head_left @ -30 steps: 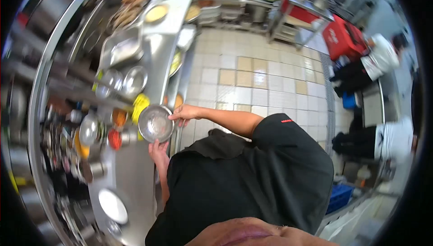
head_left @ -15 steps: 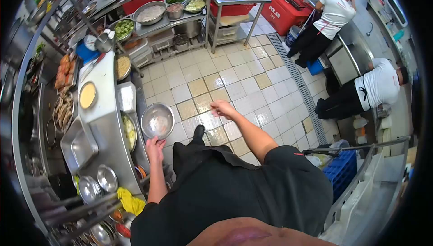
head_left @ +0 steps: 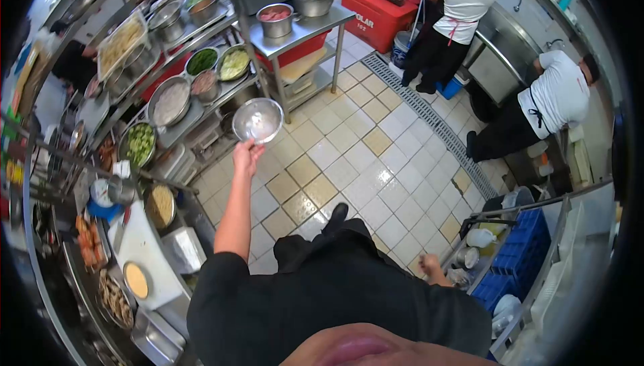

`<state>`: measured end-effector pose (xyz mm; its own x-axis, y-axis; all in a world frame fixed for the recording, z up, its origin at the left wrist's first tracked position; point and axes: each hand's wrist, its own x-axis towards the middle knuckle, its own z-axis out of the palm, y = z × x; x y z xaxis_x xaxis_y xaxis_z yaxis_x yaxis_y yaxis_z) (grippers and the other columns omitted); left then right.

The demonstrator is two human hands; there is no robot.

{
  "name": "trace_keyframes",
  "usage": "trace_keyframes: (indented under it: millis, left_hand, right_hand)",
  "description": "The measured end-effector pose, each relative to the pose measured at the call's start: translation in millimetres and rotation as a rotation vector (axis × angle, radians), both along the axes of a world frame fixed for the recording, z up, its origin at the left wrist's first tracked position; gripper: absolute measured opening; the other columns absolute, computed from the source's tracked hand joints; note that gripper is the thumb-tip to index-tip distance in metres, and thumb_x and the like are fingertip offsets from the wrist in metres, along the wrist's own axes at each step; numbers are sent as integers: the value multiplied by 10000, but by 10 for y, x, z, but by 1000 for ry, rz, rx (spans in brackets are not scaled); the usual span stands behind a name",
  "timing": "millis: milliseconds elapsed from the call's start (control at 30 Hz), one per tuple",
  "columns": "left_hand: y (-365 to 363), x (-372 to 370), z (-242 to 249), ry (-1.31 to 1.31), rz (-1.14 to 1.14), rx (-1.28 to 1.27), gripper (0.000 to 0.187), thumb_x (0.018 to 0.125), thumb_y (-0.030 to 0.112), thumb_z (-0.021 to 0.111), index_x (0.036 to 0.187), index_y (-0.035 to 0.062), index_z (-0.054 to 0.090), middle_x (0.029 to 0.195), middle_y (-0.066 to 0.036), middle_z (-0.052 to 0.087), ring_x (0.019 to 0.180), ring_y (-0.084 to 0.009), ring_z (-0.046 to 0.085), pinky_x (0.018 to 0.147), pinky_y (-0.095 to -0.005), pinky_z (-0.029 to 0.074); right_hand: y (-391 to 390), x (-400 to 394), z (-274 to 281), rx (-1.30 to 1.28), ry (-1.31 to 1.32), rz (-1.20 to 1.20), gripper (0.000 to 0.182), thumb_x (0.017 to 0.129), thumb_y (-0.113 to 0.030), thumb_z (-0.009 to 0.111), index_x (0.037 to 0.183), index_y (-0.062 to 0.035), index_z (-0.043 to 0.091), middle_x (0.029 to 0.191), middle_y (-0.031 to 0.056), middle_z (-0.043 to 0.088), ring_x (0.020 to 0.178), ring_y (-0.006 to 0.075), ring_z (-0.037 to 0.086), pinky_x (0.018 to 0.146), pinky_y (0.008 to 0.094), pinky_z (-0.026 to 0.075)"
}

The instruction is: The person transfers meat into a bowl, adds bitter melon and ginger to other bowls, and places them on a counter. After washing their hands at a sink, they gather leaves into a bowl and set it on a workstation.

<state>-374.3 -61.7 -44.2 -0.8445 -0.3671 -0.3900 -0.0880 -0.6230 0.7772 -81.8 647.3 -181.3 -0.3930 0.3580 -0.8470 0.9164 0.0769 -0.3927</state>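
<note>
My left hand point(head_left: 247, 153) grips the steel bowl point(head_left: 257, 120) by its rim — keep it level; right hand point(head_left: 428, 263), below the bowl, is fisted — empty.

A round steel bowl point(head_left: 257, 120) is held out at arm's length by the left hand point(head_left: 247, 154), which grips it at the near rim, fingers pinching the edge from below. The bowl sits just beyond the hand and above it in the view, its mouth turned up toward the camera so the whole inside shows. The metal is shiny and silver-grey, with a thin bright rim and a shallow, rounded inside. A faint pale smear or glare marks the bottom; which of the two cannot be told. It touches only the hand.
</note>
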Motion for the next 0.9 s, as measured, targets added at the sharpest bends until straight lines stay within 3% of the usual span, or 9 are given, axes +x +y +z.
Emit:
trace_keyframes:
  millis: [100, 167, 267, 433, 667, 767, 833, 867, 900]
  left_hand:
    - [137, -1099, 209, 60, 24, -55, 140, 892, 70, 547, 994, -15, 501, 941, -156, 622, 799, -229, 647, 694, -362, 569]
    - [218, -1772, 307, 89, 65, -5, 166, 897, 74, 543, 1018, -33, 505, 964, -161, 616, 822, -240, 646, 730, -383, 570]
    - [239, -2670, 382, 58, 94, 46, 203, 904, 105, 530, 1062, -23, 522, 987, -147, 618, 819, -248, 643, 749, -405, 563]
    - [-172, -4108, 242, 80, -104, 82, 178, 905, 143, 540, 1003, -4, 521, 788, -112, 612, 605, -217, 622, 509, -326, 557]
    - [-214, -5378, 632, -11, 231, 75, 308, 887, 120, 583, 1133, -49, 505, 1016, -164, 609, 949, -270, 616, 845, -413, 531]
    - [-654, -5666, 342, 101, -263, -1053, 434, 814, 157, 705, 1173, -18, 535, 1122, -121, 637, 1024, -192, 602, 909, -327, 467]
    - [-829, -5944, 201, 47, -55, -63, 524, 957, 313, 425, 1356, -17, 346, 1428, -244, 341, 1315, -311, 377, 1018, -411, 405]
    - [133, -5737, 757, 11, 197, 13, 599, 968, 382, 291, 1419, -8, 236, 1493, -262, 158, 1380, -373, 217, 1063, -467, 350]
    - [490, -5776, 791, -126, 255, -187, 618, 935, 340, 431, 1389, -48, 271, 1428, -267, 276, 1248, -403, 378, 961, -481, 442]
  right_hand:
    - [82, -119, -81, -27, -436, 15, 279, 860, -218, 613, 1013, 12, 574, 777, 123, 601, 590, 229, 607, 467, 370, 474]
    - [283, -62, -160, -377, -63, -23, 314, 860, -228, 615, 1058, 9, 562, 884, 143, 606, 644, 248, 625, 518, 394, 493]
    - [63, -1256, 367, -236, -35, 243, 348, 855, -246, 623, 1088, 1, 549, 1038, 168, 582, 709, 272, 639, 549, 403, 505]
    - [601, -2572, 37, -131, 244, -43, 243, 868, -211, 548, 1003, -10, 574, 802, 91, 584, 651, 211, 585, 528, 320, 487]
    - [930, -3164, 522, -15, 278, -382, 259, 844, -229, 579, 1038, -60, 549, 870, 67, 580, 676, 184, 593, 566, 318, 474]
    - [941, -2723, 499, -60, 137, -482, 272, 838, -256, 614, 1021, -65, 552, 871, 74, 587, 689, 192, 604, 562, 348, 482]
    - [926, -2373, 620, -78, -4, -575, 281, 840, -270, 630, 1008, -58, 553, 874, 85, 589, 691, 203, 607, 570, 362, 492]
    - [935, -2202, 569, -76, -100, -614, 291, 840, -278, 640, 998, -49, 553, 876, 93, 589, 693, 213, 608, 579, 371, 499]
    - [957, -2146, 504, -88, -196, -626, 303, 841, -286, 650, 989, -41, 552, 879, 102, 590, 695, 223, 610, 587, 381, 506]
